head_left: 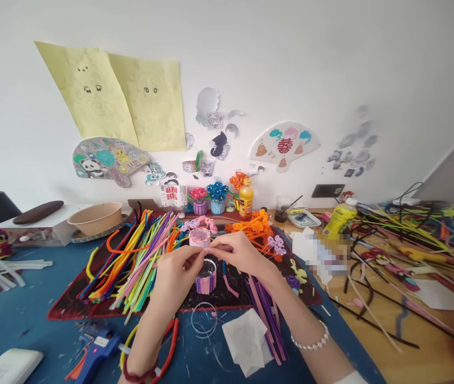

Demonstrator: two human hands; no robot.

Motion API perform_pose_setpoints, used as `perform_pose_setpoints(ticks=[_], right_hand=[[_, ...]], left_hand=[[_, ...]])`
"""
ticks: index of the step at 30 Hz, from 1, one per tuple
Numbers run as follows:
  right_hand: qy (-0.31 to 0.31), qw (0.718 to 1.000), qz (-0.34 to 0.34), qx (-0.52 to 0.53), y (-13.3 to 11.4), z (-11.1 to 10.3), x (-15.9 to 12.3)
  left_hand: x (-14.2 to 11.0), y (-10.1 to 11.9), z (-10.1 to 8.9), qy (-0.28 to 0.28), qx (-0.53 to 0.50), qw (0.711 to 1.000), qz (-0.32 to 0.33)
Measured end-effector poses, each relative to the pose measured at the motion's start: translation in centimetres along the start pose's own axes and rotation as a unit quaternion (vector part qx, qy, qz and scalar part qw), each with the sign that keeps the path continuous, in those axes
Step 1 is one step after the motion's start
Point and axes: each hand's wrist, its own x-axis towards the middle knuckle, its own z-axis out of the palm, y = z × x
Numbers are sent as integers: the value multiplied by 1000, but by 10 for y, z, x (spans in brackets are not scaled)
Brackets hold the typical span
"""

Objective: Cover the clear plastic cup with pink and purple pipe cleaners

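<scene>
At the centre of the frame the left hand (177, 269) and the right hand (238, 255) meet with fingers pinched shut on a thin pink fuzzy pipe-cleaner strand (210, 249), held just below a small pink ring-shaped cup of wound pipe cleaners (200, 237); I cannot tell whether the strand is joined to that cup. The grip is fingertip only, so the strand could well slip or spring loose — its wire core pushes back against bending. Just under the hands stands a small purple pipe-cleaner cup with a clear rim (206, 278), close enough that a dropping wrist might tip it. A blue hot-glue gun (98, 349) lies at lower left near the left forearm, where its nozzle might burn a resting arm. Counted: two cups, one glue gun, one pair of red-handled pliers (170, 344), three little pipe-cleaner flower pots (217, 198) by the wall, and one orange bottle (245, 199) — the loose sticks in the multicoloured pipe-cleaner pile (139, 250) are too many to count.
</scene>
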Motion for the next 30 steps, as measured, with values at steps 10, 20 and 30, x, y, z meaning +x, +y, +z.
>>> perform_pose_setpoints(ticks=[10, 20, 30], right_hand=[[29, 995, -70, -60, 0, 0, -3], [45, 998, -37, -1, -11, 8, -4], [2, 996, -3, 92, -16, 2, -5]], left_hand=[[0, 4, 5, 50, 55, 994, 75], [-6, 11, 8, 85, -17, 995, -43], [2, 4, 2, -1, -350, 907, -234]])
